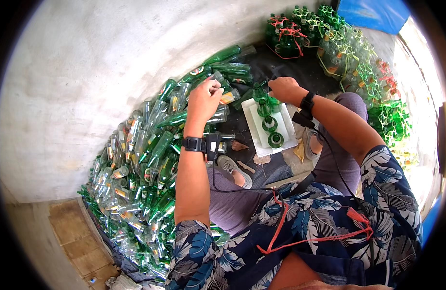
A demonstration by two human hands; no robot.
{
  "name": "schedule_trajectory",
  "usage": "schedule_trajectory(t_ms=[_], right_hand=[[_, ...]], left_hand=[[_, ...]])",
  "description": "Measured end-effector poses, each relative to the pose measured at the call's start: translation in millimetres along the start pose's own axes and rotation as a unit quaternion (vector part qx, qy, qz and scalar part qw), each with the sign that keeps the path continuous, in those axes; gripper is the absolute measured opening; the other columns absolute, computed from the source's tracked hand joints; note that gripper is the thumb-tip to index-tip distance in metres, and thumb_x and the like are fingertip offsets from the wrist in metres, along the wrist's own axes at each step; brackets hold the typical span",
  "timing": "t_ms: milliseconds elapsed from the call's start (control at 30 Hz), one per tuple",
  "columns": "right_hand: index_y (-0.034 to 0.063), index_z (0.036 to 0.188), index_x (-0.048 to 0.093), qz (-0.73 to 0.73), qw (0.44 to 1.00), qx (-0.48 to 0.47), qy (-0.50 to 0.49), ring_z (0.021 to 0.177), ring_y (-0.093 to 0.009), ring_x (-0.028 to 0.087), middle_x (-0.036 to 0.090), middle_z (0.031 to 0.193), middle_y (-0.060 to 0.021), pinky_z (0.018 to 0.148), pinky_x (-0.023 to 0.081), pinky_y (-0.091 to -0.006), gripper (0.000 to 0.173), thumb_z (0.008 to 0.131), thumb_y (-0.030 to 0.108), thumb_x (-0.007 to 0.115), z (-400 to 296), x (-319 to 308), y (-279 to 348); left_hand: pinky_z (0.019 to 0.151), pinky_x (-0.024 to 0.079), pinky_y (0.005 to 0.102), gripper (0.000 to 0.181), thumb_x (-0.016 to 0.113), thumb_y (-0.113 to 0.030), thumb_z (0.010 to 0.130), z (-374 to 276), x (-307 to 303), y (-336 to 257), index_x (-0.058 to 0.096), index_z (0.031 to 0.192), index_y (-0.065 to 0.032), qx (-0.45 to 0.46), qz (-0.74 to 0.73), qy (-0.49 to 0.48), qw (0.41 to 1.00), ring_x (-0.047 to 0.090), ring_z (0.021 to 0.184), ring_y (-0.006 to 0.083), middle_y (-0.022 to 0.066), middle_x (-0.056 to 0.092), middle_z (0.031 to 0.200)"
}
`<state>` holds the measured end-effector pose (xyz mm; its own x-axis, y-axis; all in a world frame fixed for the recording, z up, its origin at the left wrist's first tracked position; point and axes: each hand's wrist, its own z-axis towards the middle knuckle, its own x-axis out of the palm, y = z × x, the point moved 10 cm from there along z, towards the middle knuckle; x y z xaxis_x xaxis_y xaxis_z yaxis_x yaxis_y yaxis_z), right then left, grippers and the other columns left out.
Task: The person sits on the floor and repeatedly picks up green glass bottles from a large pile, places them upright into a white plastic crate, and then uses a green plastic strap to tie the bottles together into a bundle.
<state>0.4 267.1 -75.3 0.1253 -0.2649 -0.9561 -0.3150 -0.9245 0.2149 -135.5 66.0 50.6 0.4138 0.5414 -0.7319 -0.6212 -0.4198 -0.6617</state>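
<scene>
Several green glass bottles (269,124) stand upright in a row on a white foam tray (291,139) between my feet. My right hand (285,89) is at the tray's far end, its fingers at a green bottle (275,103) beside the row; whether they grip it is unclear. My left hand (205,98) is raised over the near side of the bottle pile, thumb and fingers curled together, and no bottle shows in its grasp. Each wrist wears a black strap with a small device and a cable. Red plastic twine (310,240) hangs across my shirt.
A large heap of loose green and clear glass bottles (154,174) lies along the wall at left. Bundles of bottles tied with red twine (288,40) and with yellow-green twine (353,61) stand at the back and right. A dry leaf (299,150) and stone pieces (239,145) lie near my shoes.
</scene>
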Motion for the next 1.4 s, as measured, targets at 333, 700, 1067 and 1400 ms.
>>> schedule_trajectory(t_ms=[333,700,1067,1400], right_hand=[[0.0053,0.106,0.072,0.005,1.0,0.004,0.019,0.104,-0.038,0.07,0.073,0.106,-0.0183,0.088,0.056,-0.047,0.032,0.085,0.029,0.069,-4.1,-6.0,3.0],[0.0059,0.102,0.072,-0.015,1.0,-0.002,0.014,0.099,-0.04,0.07,0.073,0.102,-0.0193,0.084,0.056,-0.0483,0.022,0.082,0.011,0.063,-4.5,-17.7,2.4],[0.0074,0.098,0.067,0.001,0.997,-0.052,-0.057,0.097,-0.042,0.067,0.071,0.097,-0.0197,0.08,0.054,-0.0522,0.019,0.081,0.009,0.06,-6.6,-44.0,9.1],[0.006,0.098,0.066,0.025,0.989,-0.101,-0.1,0.097,-0.043,0.065,0.069,0.099,-0.0196,0.082,0.053,-0.0508,0.021,0.079,0.016,0.065,-14.5,-63.2,7.6]], left_hand=[[0.071,0.056,0.0346,0.019,0.071,-0.018,0.088,1.9,-26.8,20.0,0.074,0.1,-0.0043,-0.028,0.088,-0.047,0.995,0.073,0.078,0.0267,0.0134,0.076,0.09],[0.078,0.056,0.0366,0.03,0.072,-0.022,0.087,1.0,-29.1,52.1,0.072,0.111,-0.0052,-0.065,0.117,0.008,0.991,0.074,0.087,0.0277,0.0144,0.077,0.096],[0.091,0.054,0.0434,0.038,0.074,-0.028,0.083,-17.3,30.0,71.4,0.073,0.118,-0.0145,-0.094,0.159,0.222,0.957,0.069,0.106,0.0345,0.0154,0.074,0.111],[0.083,0.055,0.0441,0.037,0.073,-0.033,0.083,-19.4,45.6,59.3,0.073,0.112,-0.011,-0.047,0.158,0.236,0.958,0.07,0.097,0.0356,0.0161,0.074,0.104]])
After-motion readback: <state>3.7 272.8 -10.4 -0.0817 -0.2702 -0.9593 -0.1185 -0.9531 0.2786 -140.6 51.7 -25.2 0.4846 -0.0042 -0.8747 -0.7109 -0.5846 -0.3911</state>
